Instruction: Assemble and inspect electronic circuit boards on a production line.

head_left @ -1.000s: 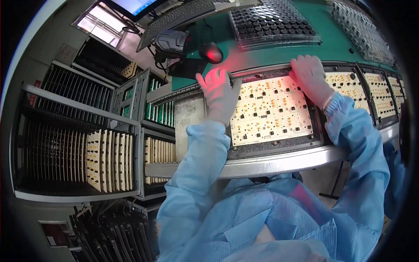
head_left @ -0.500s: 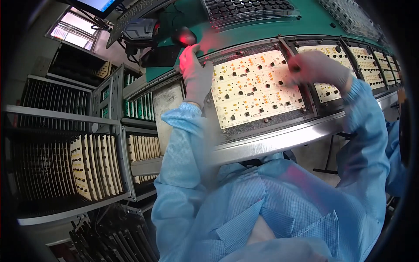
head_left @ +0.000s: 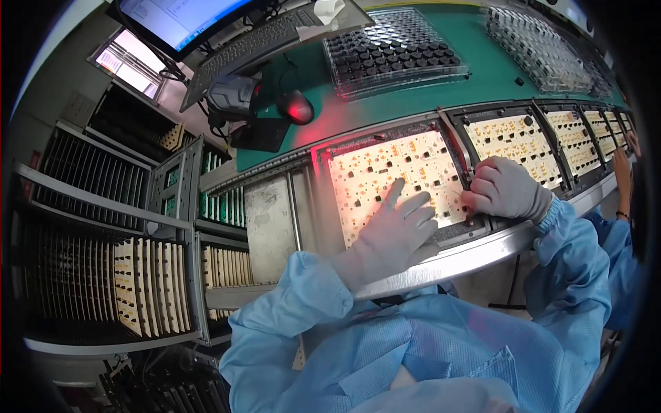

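Note:
A cream circuit board (head_left: 358,172) with rows of small black and orange parts lies in a dark carrier frame (head_left: 451,239) on a metal rail in front of me. Over its lower part reaches my left hand (head_left: 394,241), gloved in pale grey, fingers stretched out and apart, holding nothing. At the board's right edge, my right hand (head_left: 506,189), gloved the same way, is closed with its fingers curled inward. Whatever its fingertips may hold is hidden. Blue sleeves cover both arms.
More boards (head_left: 515,146) in carriers line the rail to the right, with a co-worker's hand (head_left: 622,168) at the far end. Clear trays (head_left: 392,58) of round black parts stand on the green mat (head_left: 475,89). A red-lit mouse (head_left: 296,108) lies behind; board racks (head_left: 103,227) stand left.
My left hand has come from the carrier's upper left corner down over the board's lower part. My right hand has moved lower along the right edge. The view has tilted upward, showing more monitor.

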Demonstrator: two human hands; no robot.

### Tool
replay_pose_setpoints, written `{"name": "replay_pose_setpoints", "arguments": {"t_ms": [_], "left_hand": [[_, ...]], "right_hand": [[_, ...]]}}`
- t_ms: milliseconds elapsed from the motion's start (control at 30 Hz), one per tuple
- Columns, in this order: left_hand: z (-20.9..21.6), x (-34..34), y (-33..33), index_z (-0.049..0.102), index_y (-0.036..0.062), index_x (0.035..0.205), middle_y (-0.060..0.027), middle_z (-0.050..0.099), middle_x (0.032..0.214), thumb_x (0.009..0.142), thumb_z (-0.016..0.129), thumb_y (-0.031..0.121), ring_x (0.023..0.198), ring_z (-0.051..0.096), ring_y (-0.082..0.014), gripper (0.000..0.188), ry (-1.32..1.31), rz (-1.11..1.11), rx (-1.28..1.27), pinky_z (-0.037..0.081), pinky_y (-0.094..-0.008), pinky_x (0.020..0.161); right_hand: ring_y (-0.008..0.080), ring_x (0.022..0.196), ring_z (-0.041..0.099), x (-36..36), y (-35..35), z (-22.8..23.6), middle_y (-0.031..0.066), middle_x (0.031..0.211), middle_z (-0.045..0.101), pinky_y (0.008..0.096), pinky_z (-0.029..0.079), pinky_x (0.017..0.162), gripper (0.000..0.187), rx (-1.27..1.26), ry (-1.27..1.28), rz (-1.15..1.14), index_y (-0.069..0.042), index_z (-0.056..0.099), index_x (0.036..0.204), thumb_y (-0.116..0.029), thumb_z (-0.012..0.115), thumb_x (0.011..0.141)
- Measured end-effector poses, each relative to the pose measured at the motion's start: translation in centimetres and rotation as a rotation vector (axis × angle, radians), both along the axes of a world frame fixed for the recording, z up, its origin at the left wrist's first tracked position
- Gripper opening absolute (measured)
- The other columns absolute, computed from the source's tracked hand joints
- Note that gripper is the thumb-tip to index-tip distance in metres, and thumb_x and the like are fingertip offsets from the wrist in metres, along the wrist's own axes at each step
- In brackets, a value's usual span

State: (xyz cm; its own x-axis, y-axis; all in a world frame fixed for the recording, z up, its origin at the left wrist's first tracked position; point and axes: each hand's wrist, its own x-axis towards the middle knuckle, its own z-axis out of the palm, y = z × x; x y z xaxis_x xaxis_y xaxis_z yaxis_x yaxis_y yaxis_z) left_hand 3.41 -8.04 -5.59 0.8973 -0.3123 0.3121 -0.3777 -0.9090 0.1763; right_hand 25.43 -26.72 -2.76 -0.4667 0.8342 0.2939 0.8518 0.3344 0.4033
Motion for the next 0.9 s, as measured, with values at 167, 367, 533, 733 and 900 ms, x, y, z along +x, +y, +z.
{"name": "replay_pose_setpoints", "arguments": {"t_ms": [167, 367, 533, 733, 900], "left_hand": [[0.8, 0.3, -0.3, 0.062, 0.0068, 0.112, -0.0097, 0.061, 0.116, 0.091, 0.061, 0.04, 0.126, 0.052, -0.0275, 0.04, 0.048, -0.014, 0.043, 0.025, -0.0587, 0.114], [2.1, 1.2, 2.9, 0.063, 0.0051, 0.116, -0.0119, 0.065, 0.111, 0.086, 0.069, 0.027, 0.115, 0.06, -0.031, 0.037, 0.133, 0.094, -0.154, 0.026, -0.0567, 0.115], [-0.1, -1.8, 8.9, 0.06, 0.0002, 0.12, -0.012, 0.064, 0.113, 0.084, 0.064, -0.005, 0.104, 0.061, -0.0269, 0.036, -0.367, 0.484, -0.248, 0.037, -0.0472, 0.105], [-0.5, -0.9, 10.0, 0.058, 0.011, 0.128, -0.0101, 0.062, 0.119, 0.083, 0.07, 0.005, 0.125, 0.052, -0.0344, 0.047, -0.321, 0.512, -0.312, 0.021, -0.0599, 0.115], [-0.6, -2.7, 11.0, 0.057, 0.0109, 0.129, -0.0118, 0.061, 0.122, 0.083, 0.069, 0.006, 0.128, 0.05, -0.0348, 0.048, -0.213, 0.533, -0.276, 0.021, -0.0624, 0.114]], "right_hand": [[0.021, 0.083, 0.061, 5.3, 5.5, 2.9, 0.0025, 0.088, 0.063, 0.0353, 0.048, 0.075, 0.031, 0.007, -0.004, -0.224, -0.016, 0.062, 0.111, -0.022, 0.067, 0.081], [0.0375, 0.096, 0.061, 15.7, 17.9, 2.9, 0.0134, 0.103, 0.064, 0.047, 0.048, 0.083, 0.034, 0.23, 0.38, -0.488, -0.014, 0.06, 0.127, -0.023, 0.058, 0.094], [0.0345, 0.077, 0.068, 19.5, 25.3, -0.3, 0.0186, 0.079, 0.069, 0.047, 0.052, 0.069, 0.024, 0.185, 0.252, -0.439, -0.005, 0.073, 0.082, -0.027, 0.064, 0.081], [0.035, 0.076, 0.068, 13.0, 23.3, 2.7, 0.0172, 0.08, 0.07, 0.043, 0.054, 0.07, 0.029, -0.103, 0.19, -0.79, -0.001, 0.072, 0.086, -0.029, 0.065, 0.081], [0.0327, 0.076, 0.068, -8.9, 23.1, 8.1, 0.0155, 0.081, 0.07, 0.0411, 0.053, 0.071, 0.029, -0.115, 0.456, -0.741, -0.001, 0.072, 0.088, -0.028, 0.065, 0.081]]}}
